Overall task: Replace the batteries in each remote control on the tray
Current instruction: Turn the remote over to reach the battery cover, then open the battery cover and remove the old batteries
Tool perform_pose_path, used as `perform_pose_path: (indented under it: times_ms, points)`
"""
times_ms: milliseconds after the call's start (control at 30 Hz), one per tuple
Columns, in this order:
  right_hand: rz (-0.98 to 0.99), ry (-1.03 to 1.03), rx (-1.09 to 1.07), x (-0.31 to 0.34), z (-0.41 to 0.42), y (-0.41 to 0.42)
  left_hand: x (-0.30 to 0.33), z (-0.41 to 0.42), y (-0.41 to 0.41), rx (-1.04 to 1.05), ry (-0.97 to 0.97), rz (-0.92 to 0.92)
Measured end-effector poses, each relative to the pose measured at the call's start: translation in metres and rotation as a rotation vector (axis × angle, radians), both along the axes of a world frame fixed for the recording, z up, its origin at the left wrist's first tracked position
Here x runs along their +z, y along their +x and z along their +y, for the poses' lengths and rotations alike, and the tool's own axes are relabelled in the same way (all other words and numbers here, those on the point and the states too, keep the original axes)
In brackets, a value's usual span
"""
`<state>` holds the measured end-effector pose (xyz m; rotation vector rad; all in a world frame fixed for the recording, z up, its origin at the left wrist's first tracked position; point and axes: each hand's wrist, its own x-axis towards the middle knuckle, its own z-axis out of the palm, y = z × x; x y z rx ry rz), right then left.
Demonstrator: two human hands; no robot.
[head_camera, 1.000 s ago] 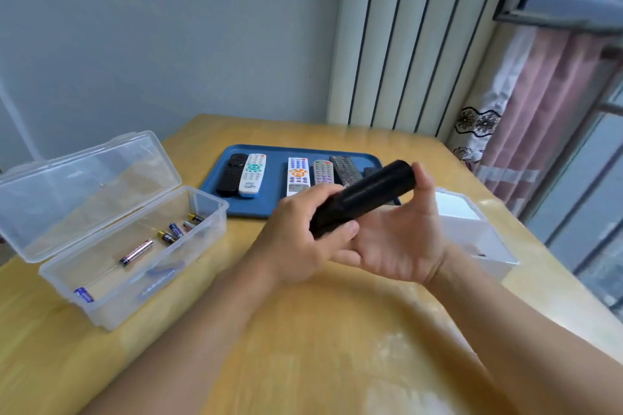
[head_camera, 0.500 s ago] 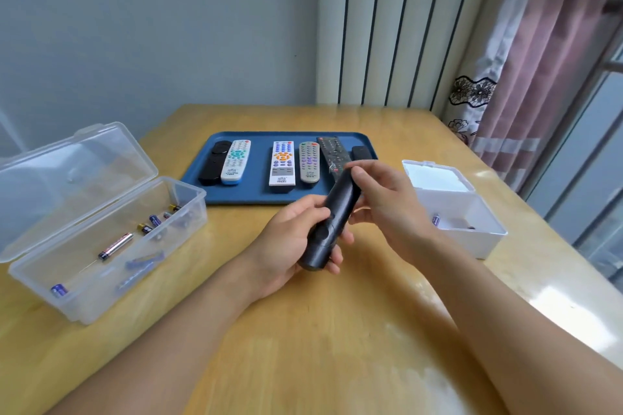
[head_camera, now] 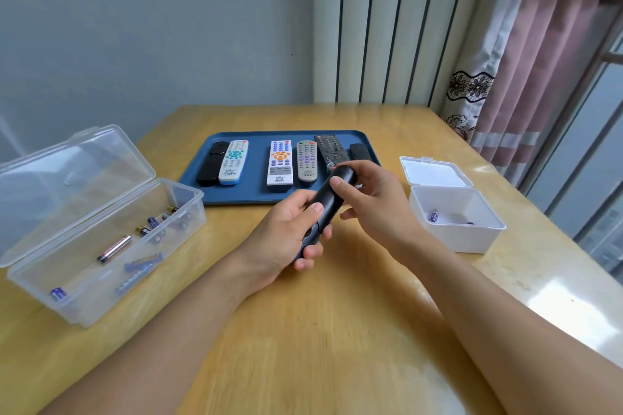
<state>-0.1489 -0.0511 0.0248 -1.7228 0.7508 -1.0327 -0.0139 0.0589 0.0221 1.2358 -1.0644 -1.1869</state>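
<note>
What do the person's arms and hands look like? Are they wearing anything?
Both arms are bare all the way down, with no sleeves showing. The left hand and the right hand wear no gloves, and no rings, watch or bracelets can be seen. The fingernails are short and plain.

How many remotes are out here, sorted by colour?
Black remotes: 4, three on the tray: at its left end, one with many buttons, one at its right end, plus one in the hands
White remotes: 2
Grey remotes: 1
Total: 7
</note>
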Motion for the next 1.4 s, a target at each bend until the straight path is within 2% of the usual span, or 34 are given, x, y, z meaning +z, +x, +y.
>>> perform_pose_path:
  times_ms: [167,333,400,467,600,667,700,733,767,800,867,900,1167,1400]
  points:
    - [0.049,-0.059,-0.129,-0.003,-0.006,-0.001,-0.005,-0.004,0.0,0.05,0.0,-0.086]
    - [-0.097,-0.075,-0.104,0.006,-0.004,-0.005,-0.009,-0.008,-0.003,0.11,0.05,-0.045]
    - [-0.197,0.02,-0.066,0.013,-0.002,-0.005,-0.008,-0.009,-0.003,0.161,0.066,0.012]
    - [-0.183,0.156,-0.054,0.019,-0.002,-0.008,-0.007,-0.01,-0.001,0.205,0.062,0.062]
    - [0.242,0.246,0.041,0.023,-0.002,-0.017,-0.005,-0.011,0.003,0.244,0.034,0.04]
    - [0.526,0.023,0.006,0.018,-0.001,-0.019,-0.004,-0.011,0.002,0.24,0.027,0.052]
    - [0.632,-0.186,-0.053,0.016,0.0,-0.018,-0.003,-0.011,0.001,0.235,0.022,0.072]
    - [0.654,-0.381,-0.116,0.015,0.004,-0.016,-0.003,-0.01,0.0,0.229,0.015,0.085]
    - [0.588,-0.49,-0.168,0.016,0.006,-0.014,-0.002,-0.01,-0.001,0.22,0.006,0.082]
    - [0.476,-0.517,-0.2,0.018,0.008,-0.012,-0.002,-0.009,-0.001,0.208,-0.002,0.065]
    - [0.276,-0.498,-0.204,0.019,0.009,-0.01,-0.003,-0.007,-0.003,0.181,-0.004,0.026]
    - [0.237,-0.502,-0.197,0.019,0.01,-0.009,-0.003,-0.006,-0.004,0.164,-0.006,0.006]
    - [0.164,-0.571,-0.21,0.012,0.013,-0.003,0.0,-0.002,-0.014,0.105,-0.077,-0.109]
    - [0.104,-0.543,-0.244,0.005,0.014,0.0,-0.003,-0.001,-0.019,0.166,-0.119,-0.295]
